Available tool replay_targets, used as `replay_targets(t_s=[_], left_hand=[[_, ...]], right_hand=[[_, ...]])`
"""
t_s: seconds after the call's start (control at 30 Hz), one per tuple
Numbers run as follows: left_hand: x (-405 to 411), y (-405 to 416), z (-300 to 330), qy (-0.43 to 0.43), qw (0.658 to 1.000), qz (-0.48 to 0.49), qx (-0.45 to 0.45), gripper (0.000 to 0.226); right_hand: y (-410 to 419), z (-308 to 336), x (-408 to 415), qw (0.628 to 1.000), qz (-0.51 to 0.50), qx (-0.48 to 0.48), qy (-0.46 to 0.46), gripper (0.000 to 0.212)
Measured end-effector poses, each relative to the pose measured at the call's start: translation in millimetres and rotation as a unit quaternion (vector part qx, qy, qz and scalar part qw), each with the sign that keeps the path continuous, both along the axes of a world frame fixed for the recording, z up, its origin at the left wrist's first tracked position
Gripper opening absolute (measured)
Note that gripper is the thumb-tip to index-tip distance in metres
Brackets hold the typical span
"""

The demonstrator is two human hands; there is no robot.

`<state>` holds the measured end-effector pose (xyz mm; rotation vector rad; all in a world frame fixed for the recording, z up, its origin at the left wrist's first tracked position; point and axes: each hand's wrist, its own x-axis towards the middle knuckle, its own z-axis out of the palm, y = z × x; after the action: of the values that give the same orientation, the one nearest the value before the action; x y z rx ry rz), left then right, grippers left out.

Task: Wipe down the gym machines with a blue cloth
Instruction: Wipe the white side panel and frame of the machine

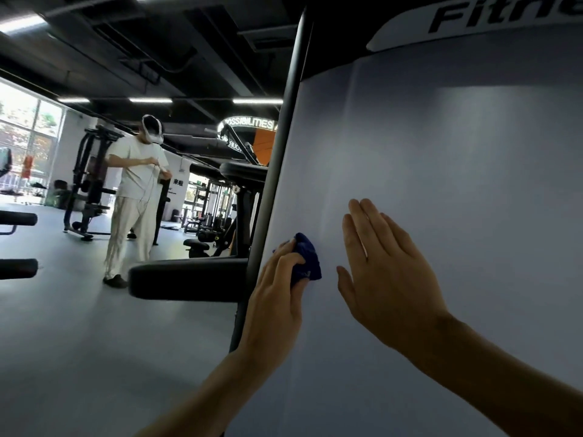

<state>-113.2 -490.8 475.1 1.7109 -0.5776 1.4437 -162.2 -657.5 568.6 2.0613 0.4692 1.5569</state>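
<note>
Far to the left another person (134, 197) in pale clothes stands on the gym floor (79, 326) among black machines (91, 184), none of which shows any sign either way of having been wiped. Nearer, a black padded roller (186, 280) juts out beside the dark upright post (277, 171) that edges the machine in hand. Just right of that post the left hand (277, 288) grips the blue cloth (304, 258), fingers curled round the bunched fabric and pressing it against the lower left part of the pale shroud panel (441, 152). Beside it, close but apart, the right hand (385, 266) lies flat on the same panel, fingers straight and held together, holding nothing. The panel looks evenly clean, with no streaks or damp marks to tell wiped from unwiped, so progress on it cannot be read. My judgement is that the work is mid-course: this one panel is under the cloth now, and its upper area near the lettering (504, 14), the post, the pads and the other machines likely remain.
</note>
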Motion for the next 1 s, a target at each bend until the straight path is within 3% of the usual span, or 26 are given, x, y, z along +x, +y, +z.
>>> replay_targets(t_s=[0.13,0.23,0.57,0.63,0.83,0.93,1.0], left_hand=[[-5,6,6,0.028,0.999,0.021,0.007,0.039],[-11,9,10,0.060,0.998,0.026,0.021,0.056],[7,14,1,0.000,0.998,0.035,0.043,0.059],[14,23,17,-0.012,0.998,0.031,0.045,0.065],[43,61,126,0.047,0.999,-0.018,-0.011,0.052],[49,66,157,0.020,0.999,-0.037,0.009,0.052],[49,62,146,-0.016,0.999,-0.032,0.026,0.051]], right_hand=[[4,9,-6,1.000,0.015,0.001,0.007,0.068],[4,14,-14,1.000,0.007,-0.008,0.019,0.062],[3,17,-9,0.998,0.043,-0.030,0.025,0.060],[1,18,-6,0.998,0.044,-0.044,0.026,0.060],[2,46,-1,0.996,0.056,-0.072,0.015,0.043],[0,58,0,0.997,0.056,-0.056,0.007,0.049],[-2,56,-1,0.998,0.048,-0.050,0.000,0.055]])
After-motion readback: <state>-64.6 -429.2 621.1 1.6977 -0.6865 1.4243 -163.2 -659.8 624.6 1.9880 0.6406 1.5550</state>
